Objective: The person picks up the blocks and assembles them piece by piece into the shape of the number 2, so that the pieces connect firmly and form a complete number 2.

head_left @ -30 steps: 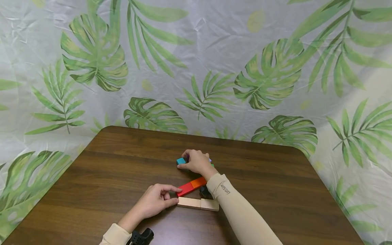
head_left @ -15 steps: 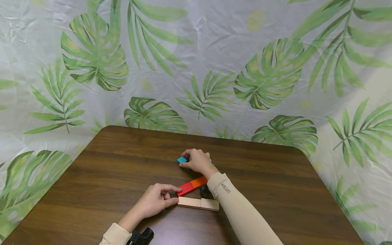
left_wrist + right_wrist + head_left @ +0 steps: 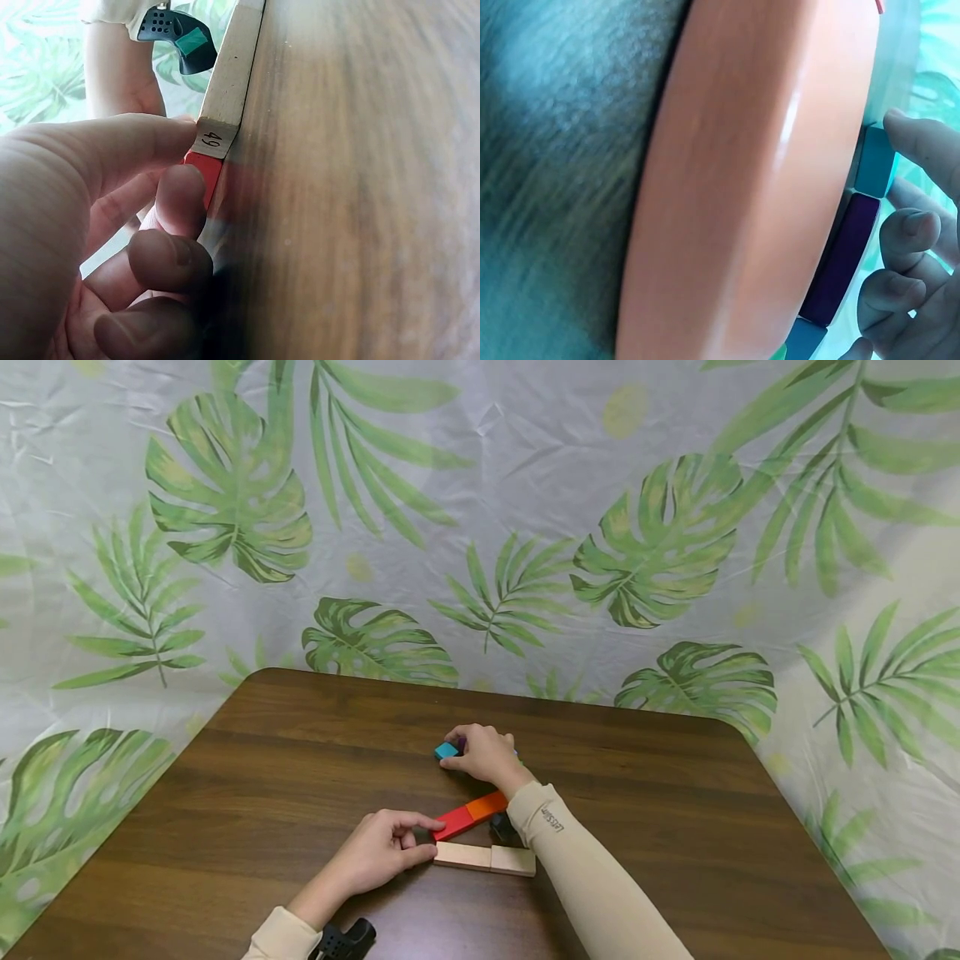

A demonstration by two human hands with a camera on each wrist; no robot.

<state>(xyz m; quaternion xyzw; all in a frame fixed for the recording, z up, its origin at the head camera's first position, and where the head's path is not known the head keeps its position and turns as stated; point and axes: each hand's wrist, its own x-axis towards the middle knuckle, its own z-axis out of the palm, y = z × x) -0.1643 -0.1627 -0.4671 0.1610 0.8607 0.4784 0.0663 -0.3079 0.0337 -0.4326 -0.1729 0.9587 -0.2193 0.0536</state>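
My left hand (image 3: 375, 853) has its index fingertip on the end of a red block (image 3: 453, 823) and its thumb at the end of a wooden block (image 3: 462, 856), marked 49 in the left wrist view. Farther back, my right hand (image 3: 483, 753) pinches a light-blue block (image 3: 446, 751) between thumb and index finger. A purple block (image 3: 844, 259) adjoins the light-blue one in the right wrist view, its other end close to a darker blue block (image 3: 808, 339). The remaining right fingers are bent beside the purple block. From above, this hand mostly covers that row.
An orange block (image 3: 486, 806) continues the line from the red one, and a second plain wooden block (image 3: 513, 861) continues the wooden one. A bit of green block (image 3: 779, 352) shows behind the orange block. The brown table (image 3: 247, 827) meets a leaf-patterned curtain (image 3: 525, 485).
The light-blue block has shifted very slightly right and away in my right fingers. My left hand and the red, orange and wooden blocks stay in place.
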